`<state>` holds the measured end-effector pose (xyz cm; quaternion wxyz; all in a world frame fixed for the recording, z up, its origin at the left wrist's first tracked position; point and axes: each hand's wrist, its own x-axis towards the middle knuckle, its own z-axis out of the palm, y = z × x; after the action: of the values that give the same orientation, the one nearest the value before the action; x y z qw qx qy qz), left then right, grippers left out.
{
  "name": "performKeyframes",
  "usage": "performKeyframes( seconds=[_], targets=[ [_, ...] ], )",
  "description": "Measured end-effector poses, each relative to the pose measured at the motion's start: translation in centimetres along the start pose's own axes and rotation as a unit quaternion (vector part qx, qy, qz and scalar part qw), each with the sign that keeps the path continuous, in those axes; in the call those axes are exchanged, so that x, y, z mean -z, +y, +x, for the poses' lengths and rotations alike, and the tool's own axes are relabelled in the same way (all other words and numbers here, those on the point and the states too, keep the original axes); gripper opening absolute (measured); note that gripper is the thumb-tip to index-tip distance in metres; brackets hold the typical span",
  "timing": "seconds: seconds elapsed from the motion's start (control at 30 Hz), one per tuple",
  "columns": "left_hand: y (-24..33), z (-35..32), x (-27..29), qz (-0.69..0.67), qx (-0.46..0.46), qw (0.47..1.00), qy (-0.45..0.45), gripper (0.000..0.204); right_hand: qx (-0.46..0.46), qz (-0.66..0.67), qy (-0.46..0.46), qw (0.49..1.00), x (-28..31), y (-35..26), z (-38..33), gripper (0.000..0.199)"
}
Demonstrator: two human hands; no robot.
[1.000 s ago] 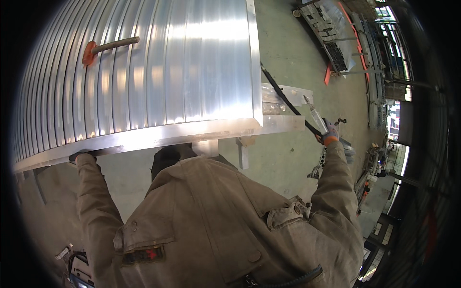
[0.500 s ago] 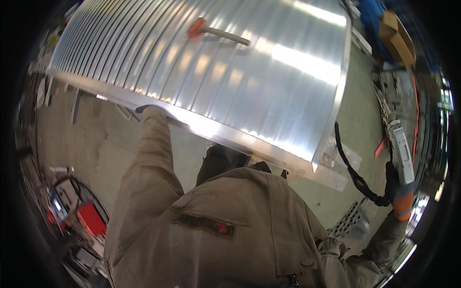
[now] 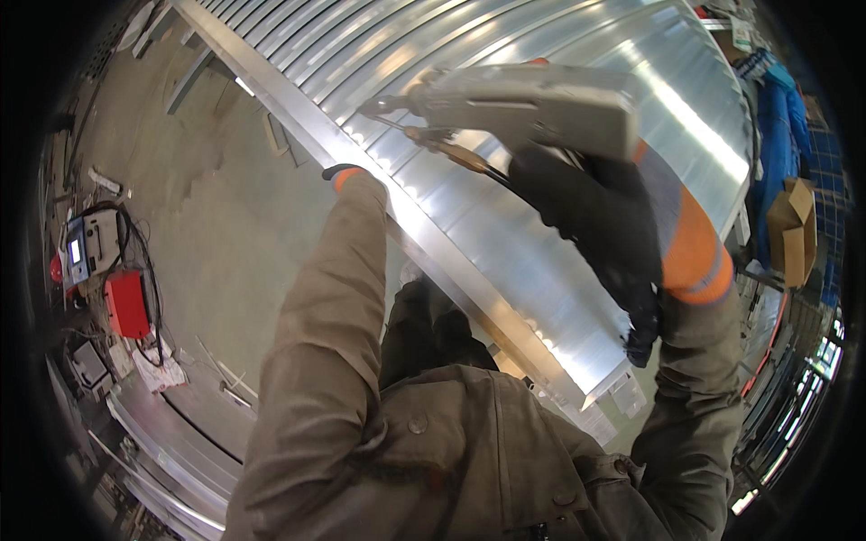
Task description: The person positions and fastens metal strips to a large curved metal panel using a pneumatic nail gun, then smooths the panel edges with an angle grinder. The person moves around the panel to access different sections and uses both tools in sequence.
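Gloved hands at a ribbed, shiny curved metal panel.

Right hand, black-gloved, clenches a grey metal welding torch — left hand presses the panel's edge, its fingers hidden.

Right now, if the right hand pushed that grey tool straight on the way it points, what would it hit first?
Probably the ribbed metal sheet near its edge rail. The right hand aims the tool there, though depth is unclear.
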<state>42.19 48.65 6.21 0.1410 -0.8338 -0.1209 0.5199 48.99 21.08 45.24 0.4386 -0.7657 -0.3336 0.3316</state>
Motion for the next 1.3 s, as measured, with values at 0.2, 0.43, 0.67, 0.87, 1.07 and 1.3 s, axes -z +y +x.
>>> performKeyframes(
  seconds=[0.2, 0.43, 0.67, 0.87, 1.07, 1.3],
  targets=[
    [1.6, 6.6, -5.1, -0.251, 0.108, 0.961, 0.041, 0.056, 0.081, 0.036, -0.028, 0.996, -2.3, 9.4, 10.4, 0.039],
    [2.6, 12.6, -10.1, -0.13, 0.136, 0.981, 0.045, 0.05, -0.11, 0.269, -0.103, 0.951, -4.3, 18.7, 15.6, 0.044],
    [2.0, 10.4, -8.7, -0.103, 0.148, 0.984, 0.003, 0.048, -0.012, 0.156, -0.137, 0.978, -5.7, 21.1, 16.5, 0.043],
    [1.7, 9.6, -8.1, -0.09, 0.147, 0.985, -0.01, 0.047, -0.121, 0.34, -0.102, 0.927, -7.8, 22.0, 16.9, 0.044],
    [1.0, 9.1, -7.6, -0.085, 0.137, 0.987, -0.021, 0.047, -0.127, 0.323, -0.105, 0.932, -7.2, 20.9, 16.3, 0.045],
    [0.1, 8.6, -7.0, -0.064, 0.114, 0.991, -0.025, 0.045, -0.142, 0.358, -0.072, 0.92, -3.9, 19.4, 10.9, 0.043]
  ],
)
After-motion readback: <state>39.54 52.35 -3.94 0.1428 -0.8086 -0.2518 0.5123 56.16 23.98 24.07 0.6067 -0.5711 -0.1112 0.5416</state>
